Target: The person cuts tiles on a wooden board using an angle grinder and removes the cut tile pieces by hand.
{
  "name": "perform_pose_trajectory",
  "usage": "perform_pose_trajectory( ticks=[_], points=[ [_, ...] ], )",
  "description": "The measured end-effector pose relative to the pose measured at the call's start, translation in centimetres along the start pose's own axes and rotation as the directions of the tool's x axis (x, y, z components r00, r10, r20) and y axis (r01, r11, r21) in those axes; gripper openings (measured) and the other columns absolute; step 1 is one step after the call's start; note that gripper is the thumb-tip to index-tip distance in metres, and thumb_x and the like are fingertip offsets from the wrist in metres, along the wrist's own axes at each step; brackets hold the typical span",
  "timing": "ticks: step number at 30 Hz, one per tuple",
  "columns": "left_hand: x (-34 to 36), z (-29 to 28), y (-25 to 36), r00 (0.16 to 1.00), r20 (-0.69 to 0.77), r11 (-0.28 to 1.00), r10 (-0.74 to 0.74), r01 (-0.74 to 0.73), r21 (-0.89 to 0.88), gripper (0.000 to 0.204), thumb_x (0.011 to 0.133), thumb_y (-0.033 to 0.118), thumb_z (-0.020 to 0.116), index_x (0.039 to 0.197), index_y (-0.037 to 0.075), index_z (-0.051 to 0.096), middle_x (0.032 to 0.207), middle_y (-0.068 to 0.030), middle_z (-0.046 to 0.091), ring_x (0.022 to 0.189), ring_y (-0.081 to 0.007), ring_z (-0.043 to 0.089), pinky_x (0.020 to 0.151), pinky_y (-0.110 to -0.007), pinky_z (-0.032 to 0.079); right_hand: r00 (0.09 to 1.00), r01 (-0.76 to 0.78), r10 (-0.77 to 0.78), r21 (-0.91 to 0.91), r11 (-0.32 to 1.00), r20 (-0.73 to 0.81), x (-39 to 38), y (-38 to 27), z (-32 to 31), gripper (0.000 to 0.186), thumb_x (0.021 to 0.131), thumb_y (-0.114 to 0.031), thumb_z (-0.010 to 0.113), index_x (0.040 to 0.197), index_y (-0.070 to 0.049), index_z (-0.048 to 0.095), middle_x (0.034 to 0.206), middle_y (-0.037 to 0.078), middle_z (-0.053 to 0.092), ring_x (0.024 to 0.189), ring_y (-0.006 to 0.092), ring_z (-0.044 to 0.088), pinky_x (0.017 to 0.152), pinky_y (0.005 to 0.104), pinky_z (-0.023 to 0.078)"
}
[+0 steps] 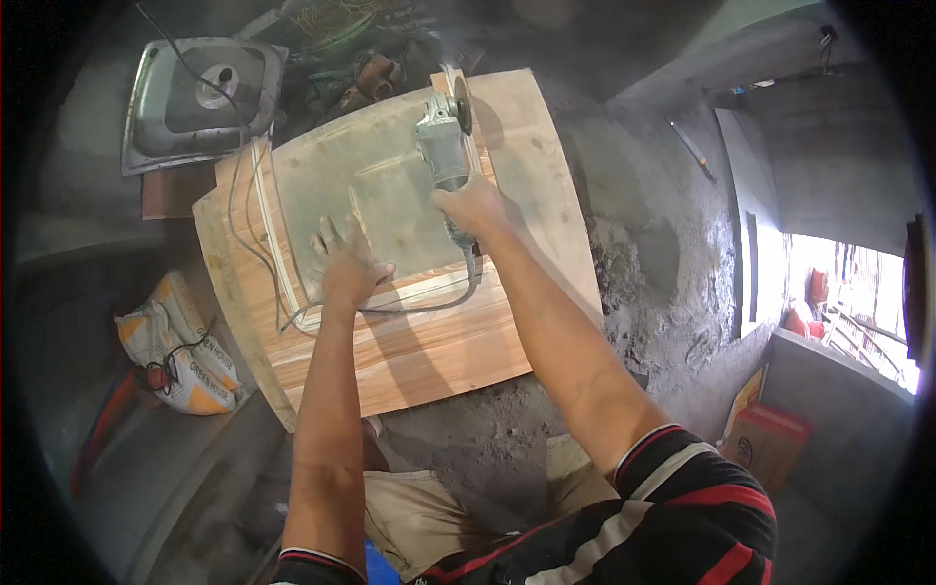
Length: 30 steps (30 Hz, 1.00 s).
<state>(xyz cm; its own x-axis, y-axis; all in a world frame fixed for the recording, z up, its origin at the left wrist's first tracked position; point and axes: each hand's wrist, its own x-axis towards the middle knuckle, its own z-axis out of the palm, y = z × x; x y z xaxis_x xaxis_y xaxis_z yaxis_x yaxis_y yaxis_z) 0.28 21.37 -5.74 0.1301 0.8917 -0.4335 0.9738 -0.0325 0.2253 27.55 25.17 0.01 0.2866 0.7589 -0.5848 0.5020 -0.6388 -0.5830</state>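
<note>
My right hand [468, 207] grips an angle grinder [442, 146] by its grey body, its disc at the upper right end of a pale strip on a wood-grain board [419, 361]. A dusty grey-beige panel [380, 185] covers the board's middle, edged by pale strips. My left hand [346, 263] lies on this panel, fingers spread, pressing or resting near its lower left. The grinder's cable [409, 308] runs from the handle past my left wrist across the board. Haze hangs around the far end of the grinder.
A steel sink [175, 127] lies at the back left, a white-and-orange sack [175, 356] at left. Rubble and pipes [375, 78] sit behind the board. Rough concrete [673, 292] is on the right, with a bright opening and a cardboard box [765, 439].
</note>
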Motion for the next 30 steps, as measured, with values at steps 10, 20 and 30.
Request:
perform_pose_trajectory(
  ticks=[10,20,30],
  points=[
    [-1.0,-0.7,0.6,0.995,-0.097,1.0,0.012,-0.011,0.013,0.124,0.073,0.053,0.096,0.172,0.012,0.034,0.179,-0.0316,0.017,0.164,-0.0577,0.015,0.131,-0.065,0.026,0.999,0.01,-0.01,-0.002,1.0,-0.045,-0.8,0.3,0.0,0.068,0.073,-0.042,0.08,0.122,0.005,0.076,0.12,0.03,0.078,0.115,0.0406,0.077,0.099,0.048,0.061],
    [-1.4,-2.0,1.2,0.999,-0.039,0.999,-0.024,0.023,-0.03,0.124,0.075,0.052,0.096,0.172,0.009,0.032,0.177,-0.0357,0.018,0.162,-0.062,0.017,0.132,-0.062,0.027,0.999,-0.01,0.009,-0.006,1.0,-0.038,-2.0,0.7,0.5,0.067,0.075,-0.043,0.079,0.122,0.004,0.077,0.124,0.03,0.077,0.118,0.0397,0.076,0.102,0.0475,0.06],
    [-1.1,-1.2,0.8,0.998,-0.059,1.0,-0.025,0.025,0.003,0.125,0.074,0.052,0.097,0.174,0.018,0.031,0.18,-0.0323,0.015,0.161,-0.0622,0.018,0.126,-0.067,0.035,0.998,0.013,-0.016,-0.04,0.999,-0.067,-1.2,1.1,0.8,0.064,0.076,-0.042,0.078,0.121,0.004,0.078,0.125,0.029,0.077,0.119,0.0403,0.076,0.102,0.0475,0.06]
  ],
)
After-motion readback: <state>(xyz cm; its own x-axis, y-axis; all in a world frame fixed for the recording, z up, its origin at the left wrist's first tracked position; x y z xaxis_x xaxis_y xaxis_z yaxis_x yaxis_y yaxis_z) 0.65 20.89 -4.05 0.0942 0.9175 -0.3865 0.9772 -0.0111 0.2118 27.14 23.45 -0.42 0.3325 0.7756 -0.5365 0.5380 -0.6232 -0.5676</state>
